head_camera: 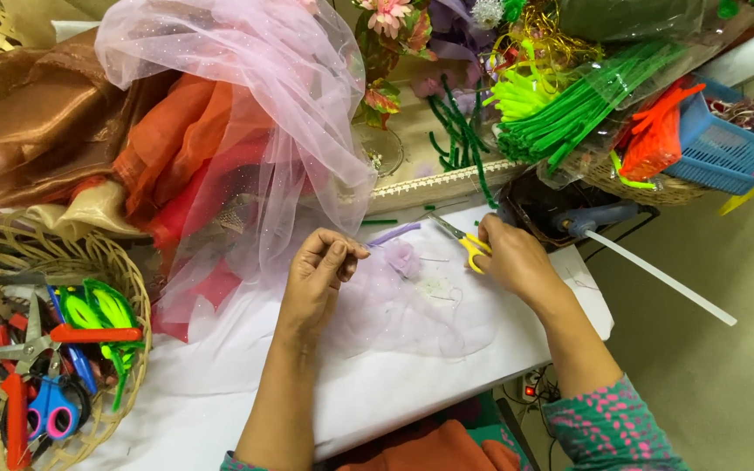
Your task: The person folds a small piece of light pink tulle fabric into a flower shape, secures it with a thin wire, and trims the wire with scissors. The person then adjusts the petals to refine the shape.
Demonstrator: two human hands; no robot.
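At my far left sits a round woven wicker basket (124, 270) full of scissors with red, blue, pink and green handles. Heaped above it are folds of orange, red and brown fabric (159, 148) under a cloud of sheer pink glittered tulle (246, 78). My left hand (320, 279) pinches its fingertips closed on the edge of a pale lilac net piece (403, 305) spread on the white table sheet (220, 384). My right hand (512, 257) is curled around small yellow-handled scissors (469, 244), just beside the net. Beyond it lie green pipe cleaners (569, 109).
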